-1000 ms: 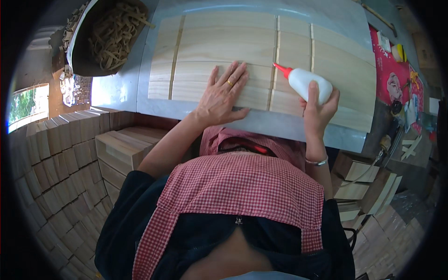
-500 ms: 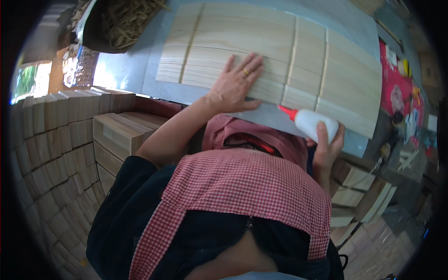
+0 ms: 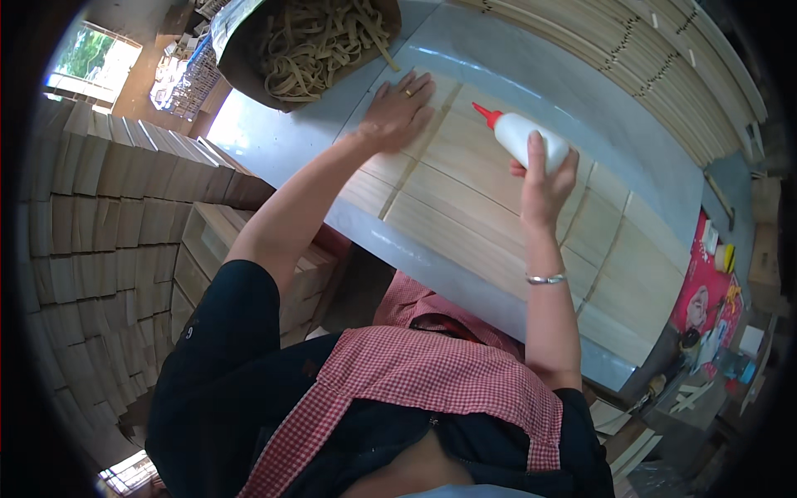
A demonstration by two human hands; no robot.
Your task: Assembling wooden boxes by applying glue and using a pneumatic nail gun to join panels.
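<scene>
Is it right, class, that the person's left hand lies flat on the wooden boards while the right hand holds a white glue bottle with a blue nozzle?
Not quite: the head view shows a red nozzle. The left hand does lie flat on the wooden boards, and the right hand holds the white glue bottle.

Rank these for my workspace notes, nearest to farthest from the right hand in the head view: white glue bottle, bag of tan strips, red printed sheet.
1. White glue bottle with red nozzle, in the right hand.
2. Red printed sheet, far right.
3. Bag of tan strips, upper left.
</scene>
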